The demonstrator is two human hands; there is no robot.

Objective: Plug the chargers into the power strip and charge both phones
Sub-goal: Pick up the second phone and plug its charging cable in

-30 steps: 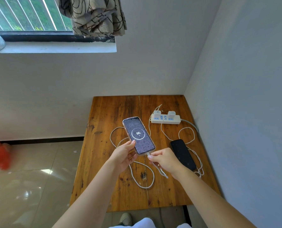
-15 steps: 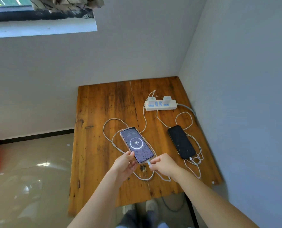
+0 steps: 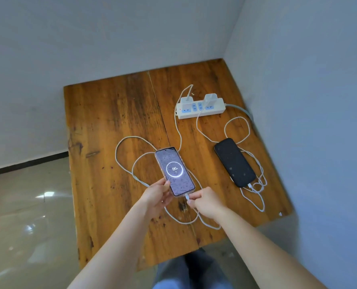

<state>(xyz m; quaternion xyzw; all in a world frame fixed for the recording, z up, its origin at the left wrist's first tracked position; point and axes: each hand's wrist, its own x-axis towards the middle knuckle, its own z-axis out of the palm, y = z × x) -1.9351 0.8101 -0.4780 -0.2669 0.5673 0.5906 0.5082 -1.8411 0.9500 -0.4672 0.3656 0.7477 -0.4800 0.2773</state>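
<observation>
A lit phone (image 3: 174,171) showing a 96 charge ring lies low over the wooden table (image 3: 111,122). My left hand (image 3: 157,197) grips its lower left edge. My right hand (image 3: 206,202) pinches the white cable plug at the phone's bottom port. A dark phone (image 3: 233,161) lies to the right with a white cable in its near end. At the back stands a white power strip (image 3: 200,108) with two white chargers (image 3: 187,100) (image 3: 210,98) plugged in. White cables (image 3: 127,140) loop across the table.
The table sits in a room corner, with walls close behind it and on its right. The strip's grey cord (image 3: 242,110) runs toward the right wall. Shiny tiled floor (image 3: 27,215) lies to the left. My legs show below the table's near edge.
Both hands brought the lit phone down from mid-air to the table surface, the plug still at its port. The view tilted downward, so the window left the frame.
</observation>
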